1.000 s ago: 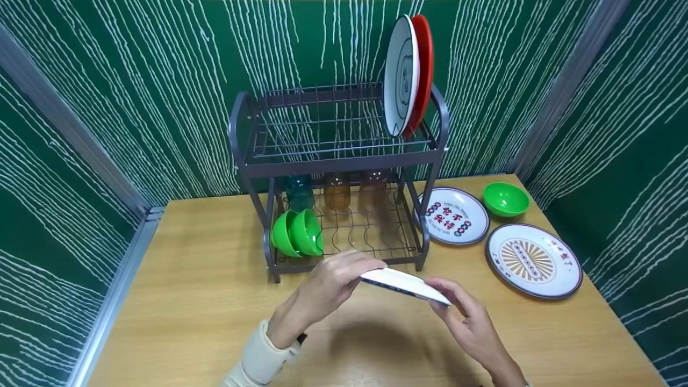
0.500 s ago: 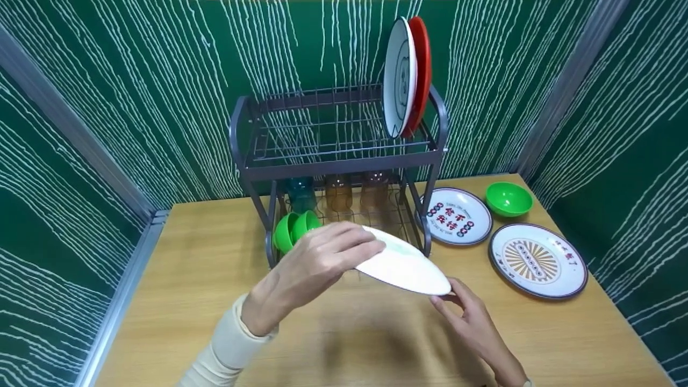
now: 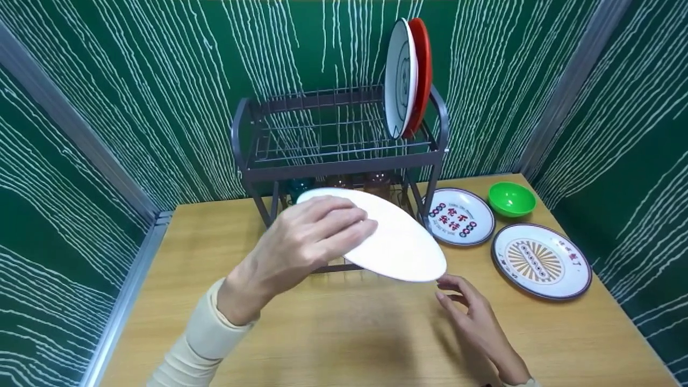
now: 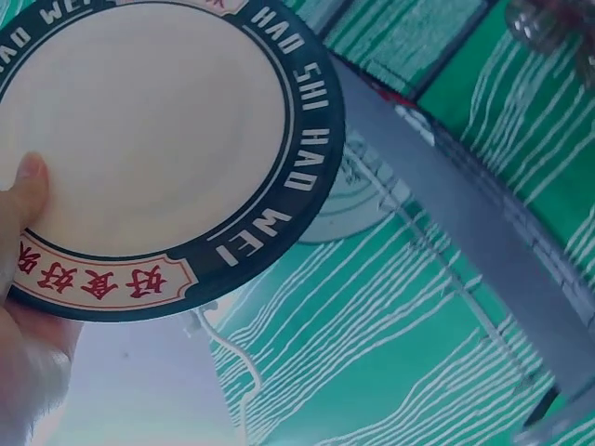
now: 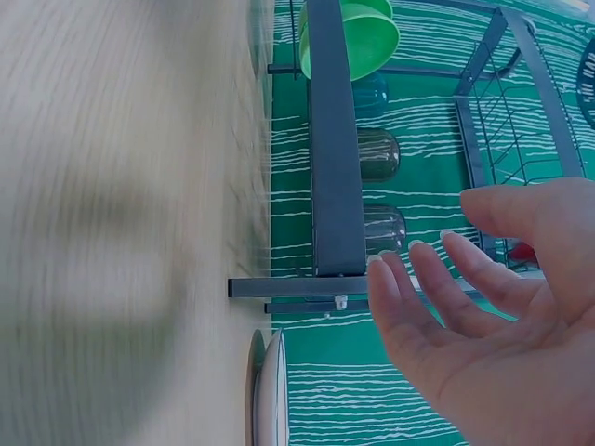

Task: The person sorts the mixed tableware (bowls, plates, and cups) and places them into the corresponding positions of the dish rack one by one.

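My left hand (image 3: 295, 242) grips a plate (image 3: 400, 244) by its left edge, holding it tilted in front of the rack, with its plain white underside showing in the head view. The left wrist view shows the plate's face (image 4: 167, 130), white with a dark lettered rim; the thumb presses on it. My right hand (image 3: 481, 322) is just below the plate's right edge, fingers apart and loosely bent, nothing in its grasp. In the right wrist view that hand (image 5: 502, 316) has its palm empty.
A two-tier dish rack (image 3: 344, 164) stands behind, with a white plate (image 3: 400, 80) and a red plate (image 3: 422, 75) upright on top. Cups and green bowls (image 5: 372, 42) sit on its lower tier. Two patterned plates (image 3: 462, 217) (image 3: 575, 263) and a green bowl (image 3: 510, 199) lie at right.
My left hand has lifted the plate and tipped it so more of its underside faces the head camera. The right hand has let go of the plate's edge.
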`<state>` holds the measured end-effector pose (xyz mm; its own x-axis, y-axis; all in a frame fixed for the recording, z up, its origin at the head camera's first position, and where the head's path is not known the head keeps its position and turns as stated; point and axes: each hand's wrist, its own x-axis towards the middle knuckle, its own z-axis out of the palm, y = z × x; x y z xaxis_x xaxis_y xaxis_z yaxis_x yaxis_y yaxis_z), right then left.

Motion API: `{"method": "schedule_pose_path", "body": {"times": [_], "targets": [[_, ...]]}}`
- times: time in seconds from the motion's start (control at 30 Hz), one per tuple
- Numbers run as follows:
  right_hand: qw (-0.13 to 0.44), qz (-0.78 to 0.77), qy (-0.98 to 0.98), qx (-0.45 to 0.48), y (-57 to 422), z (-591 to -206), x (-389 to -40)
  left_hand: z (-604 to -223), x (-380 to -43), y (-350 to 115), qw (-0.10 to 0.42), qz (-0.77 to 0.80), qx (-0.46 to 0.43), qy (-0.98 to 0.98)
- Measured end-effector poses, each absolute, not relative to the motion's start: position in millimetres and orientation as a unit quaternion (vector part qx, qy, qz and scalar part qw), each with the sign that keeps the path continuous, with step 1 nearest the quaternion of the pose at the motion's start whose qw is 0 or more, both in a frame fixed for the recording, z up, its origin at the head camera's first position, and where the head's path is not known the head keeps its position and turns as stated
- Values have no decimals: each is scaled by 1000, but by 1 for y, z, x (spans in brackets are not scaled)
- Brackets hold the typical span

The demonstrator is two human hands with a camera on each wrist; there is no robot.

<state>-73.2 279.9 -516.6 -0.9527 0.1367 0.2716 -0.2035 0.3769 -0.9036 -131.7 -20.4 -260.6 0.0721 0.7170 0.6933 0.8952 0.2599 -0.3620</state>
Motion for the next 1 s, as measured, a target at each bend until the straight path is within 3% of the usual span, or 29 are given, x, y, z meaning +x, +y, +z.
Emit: {"method": "schedule_pose_path", "body": {"times": [0.23, 0.67, 1.0], "targets": [[163, 559, -812, 33, 275, -503, -66, -237, -141, -20, 497, -50, -598, -627], [179, 576, -796, 36, 278, -512, -65, -202, -162, -18, 519, 10, -579, -629], [170, 557, -810, 68, 293, -542, -71, -193, -203, -7, 536, 11, -571, -622]]}}
